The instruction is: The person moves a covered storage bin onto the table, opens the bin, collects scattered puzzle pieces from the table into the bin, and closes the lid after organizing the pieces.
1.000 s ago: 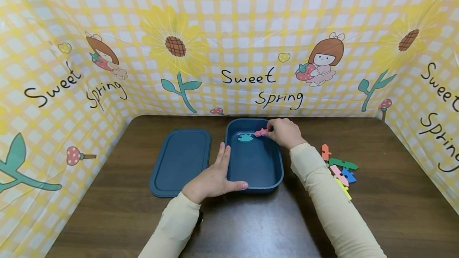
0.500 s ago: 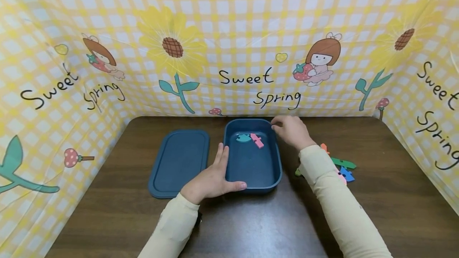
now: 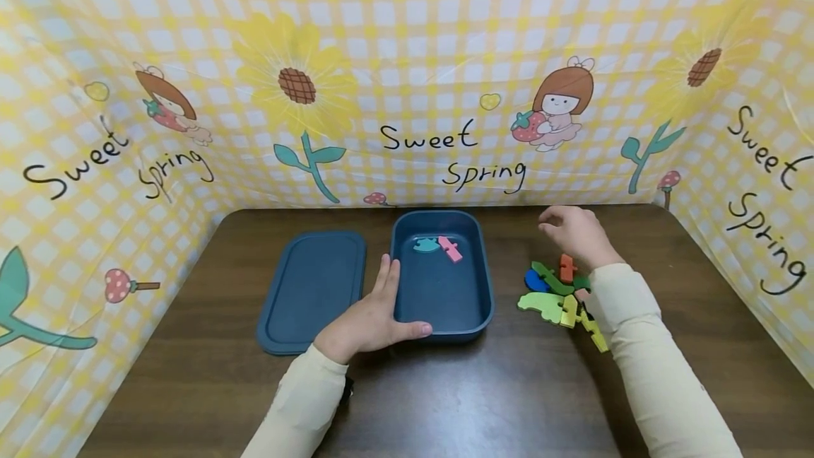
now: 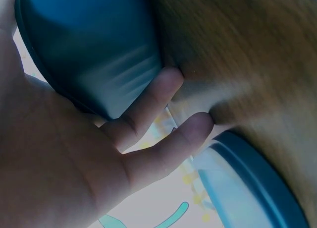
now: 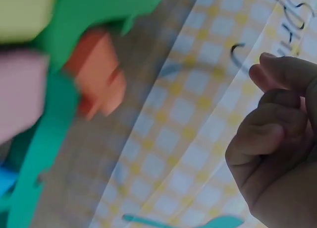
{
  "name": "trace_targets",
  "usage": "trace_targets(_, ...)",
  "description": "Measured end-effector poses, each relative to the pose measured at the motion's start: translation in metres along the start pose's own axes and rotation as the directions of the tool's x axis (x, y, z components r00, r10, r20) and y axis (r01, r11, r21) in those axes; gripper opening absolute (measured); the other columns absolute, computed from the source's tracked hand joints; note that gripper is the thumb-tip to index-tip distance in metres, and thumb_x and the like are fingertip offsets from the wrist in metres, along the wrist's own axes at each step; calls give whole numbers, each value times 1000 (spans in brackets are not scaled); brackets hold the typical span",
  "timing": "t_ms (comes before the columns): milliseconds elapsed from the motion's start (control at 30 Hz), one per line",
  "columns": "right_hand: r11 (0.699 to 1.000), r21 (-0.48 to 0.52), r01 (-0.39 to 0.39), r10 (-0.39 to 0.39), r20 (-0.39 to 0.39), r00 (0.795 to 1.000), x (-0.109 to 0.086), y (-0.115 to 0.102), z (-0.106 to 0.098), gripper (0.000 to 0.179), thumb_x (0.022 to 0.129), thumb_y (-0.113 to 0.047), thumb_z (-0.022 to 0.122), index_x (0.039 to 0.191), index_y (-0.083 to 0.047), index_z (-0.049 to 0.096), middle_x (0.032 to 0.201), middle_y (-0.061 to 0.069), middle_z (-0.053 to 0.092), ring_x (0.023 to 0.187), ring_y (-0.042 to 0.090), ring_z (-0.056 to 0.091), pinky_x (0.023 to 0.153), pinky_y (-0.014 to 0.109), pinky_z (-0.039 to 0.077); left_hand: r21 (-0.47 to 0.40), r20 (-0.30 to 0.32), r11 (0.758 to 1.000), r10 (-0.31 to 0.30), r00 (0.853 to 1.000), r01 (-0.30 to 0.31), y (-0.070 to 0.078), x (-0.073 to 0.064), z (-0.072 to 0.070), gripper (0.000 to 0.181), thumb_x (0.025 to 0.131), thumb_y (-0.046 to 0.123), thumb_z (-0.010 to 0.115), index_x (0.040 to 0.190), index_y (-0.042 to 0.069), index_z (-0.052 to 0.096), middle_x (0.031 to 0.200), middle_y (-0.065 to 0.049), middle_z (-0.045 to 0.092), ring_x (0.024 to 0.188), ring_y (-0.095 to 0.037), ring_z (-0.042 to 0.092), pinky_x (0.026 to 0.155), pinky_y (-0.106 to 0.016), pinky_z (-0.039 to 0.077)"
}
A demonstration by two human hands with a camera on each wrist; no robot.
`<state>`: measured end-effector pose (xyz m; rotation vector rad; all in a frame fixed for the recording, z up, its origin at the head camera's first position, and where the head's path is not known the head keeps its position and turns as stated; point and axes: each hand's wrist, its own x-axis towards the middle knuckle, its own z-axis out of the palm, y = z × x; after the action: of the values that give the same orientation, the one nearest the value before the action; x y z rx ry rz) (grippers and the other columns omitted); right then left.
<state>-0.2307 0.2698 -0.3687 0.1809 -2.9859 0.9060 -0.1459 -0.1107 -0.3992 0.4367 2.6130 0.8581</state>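
Note:
A dark blue rectangular box stands with its top uncovered. Inside, near its far end, lie a teal fish-shaped piece and a pink notched piece. My left hand rests against the box's left side, fingers straight along the wall and thumb over the near left corner. Beyond the pile of colourful flat pieces, my right hand hovers with loosely bent fingers and nothing in them. An orange piece and a green piece appear blurred beside it in the right wrist view.
The box's matching flat lid lies on the brown wooden table, left of the box. A yellow checked cloth with printed flowers rises behind the table and at both sides.
The pink piece has been let go and now lies in the box beside the teal one. My right hand has moved right, away from the box. My left hand stays at the box.

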Motion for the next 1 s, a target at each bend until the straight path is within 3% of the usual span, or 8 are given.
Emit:
trace_targets(233,999,4,-42,41,65,997,-17,35,-9,20,101,-16,61,109,0,70,97,17,69,77,26,60,68,42,51,0,1,1000,-18,1000,18,-1,0,1,124,83,65,72,163,15,-7,167,-2,-21,135,-42,44,100,-52,47)
trace_targets(433,998,-40,-52,57,129,990,-24,61,-10,12,98,-10,64,96,-1,71,84,9,65,75,25,54,65,39,46,1,0,1000,-27,1000,27,-2,1,2,124,82,66,73,163,15,-6,167,-2,-21,136,-43,44,99,-53,47)
trace_targets(767,996,-91,-5,24,217,976,-43,90,-22,7,93,-10,69,91,-4,71,83,3,66,75,23,56,69,41,47,-13,4,1000,-19,1000,19,1,2,3,124,82,65,73,163,15,-6,167,-3,-21,135,-43,44,98,-53,49)
trace_targets(1000,994,-107,-15,40,237,971,-65,109,-34,10,92,-13,72,97,-4,71,87,1,68,79,21,58,69,41,47,-9,5,1000,-27,1000,27,1,2,1,124,83,65,73,163,17,-8,167,-2,-20,130,-42,50,85,-45,56)
